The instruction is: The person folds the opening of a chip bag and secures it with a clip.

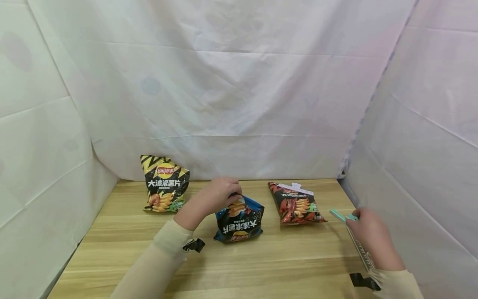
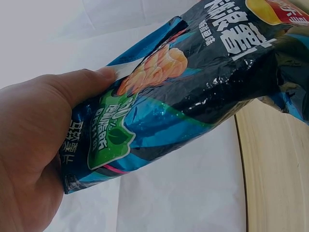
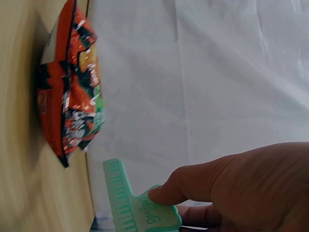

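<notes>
My left hand (image 1: 216, 197) grips the upper edge of a blue and black potato chip bag (image 1: 240, 222), which stands with its print upside down on the table. In the left wrist view the thumb presses on the folded edge of this bag (image 2: 174, 106). At the right, my right hand (image 1: 373, 236) pinches a mint green bag clip (image 1: 337, 215), held above the table. Piano-key marks show on the clip (image 3: 120, 198) in the right wrist view, with the thumb on its handle.
A red and black chip bag (image 1: 296, 207) with a white clip (image 1: 295, 189) across its top lies between the hands. At the back left stands a yellow and black chip bag (image 1: 164, 187). A strip with key-like marks (image 1: 361, 249) lies beside the right hand. White cloth (image 1: 239, 104) surrounds the table.
</notes>
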`<state>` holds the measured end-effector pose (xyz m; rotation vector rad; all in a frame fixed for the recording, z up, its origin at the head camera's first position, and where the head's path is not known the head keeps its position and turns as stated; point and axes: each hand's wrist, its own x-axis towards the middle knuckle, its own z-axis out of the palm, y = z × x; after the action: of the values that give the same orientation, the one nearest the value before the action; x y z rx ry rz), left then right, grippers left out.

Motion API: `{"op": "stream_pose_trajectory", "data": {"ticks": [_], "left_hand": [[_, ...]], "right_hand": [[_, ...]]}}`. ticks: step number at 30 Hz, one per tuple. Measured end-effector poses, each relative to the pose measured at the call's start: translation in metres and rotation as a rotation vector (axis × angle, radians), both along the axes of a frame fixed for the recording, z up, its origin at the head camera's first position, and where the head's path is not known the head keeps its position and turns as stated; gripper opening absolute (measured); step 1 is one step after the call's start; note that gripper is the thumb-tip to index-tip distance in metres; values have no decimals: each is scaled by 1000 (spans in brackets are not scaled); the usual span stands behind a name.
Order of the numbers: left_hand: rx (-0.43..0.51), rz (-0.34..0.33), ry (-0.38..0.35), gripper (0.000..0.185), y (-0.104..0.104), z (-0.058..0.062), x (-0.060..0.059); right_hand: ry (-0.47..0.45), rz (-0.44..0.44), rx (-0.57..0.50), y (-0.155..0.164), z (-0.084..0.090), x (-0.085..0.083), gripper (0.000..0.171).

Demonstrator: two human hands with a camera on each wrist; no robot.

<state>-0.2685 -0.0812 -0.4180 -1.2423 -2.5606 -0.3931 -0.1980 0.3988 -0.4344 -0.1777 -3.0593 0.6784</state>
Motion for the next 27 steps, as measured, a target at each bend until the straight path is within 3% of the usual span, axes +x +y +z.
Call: {"op": "stream_pose_trajectory", "data": {"ticks": [6,12,17,27], "left_hand": [[3,-4,-2,5,0,1,0],[-11,-1,2,4,1,0,0],[3,-16,6,5,1,-1,0],[20,-16,4,6,1,1,2]], "right_hand": [[84,72,-74,-25,13,-6,36],[184,175,-203,-62,10,-18,35],[190,217,-336,-92,5,-30,36],[168,344,-542,-133,-9,-45,21]]}}
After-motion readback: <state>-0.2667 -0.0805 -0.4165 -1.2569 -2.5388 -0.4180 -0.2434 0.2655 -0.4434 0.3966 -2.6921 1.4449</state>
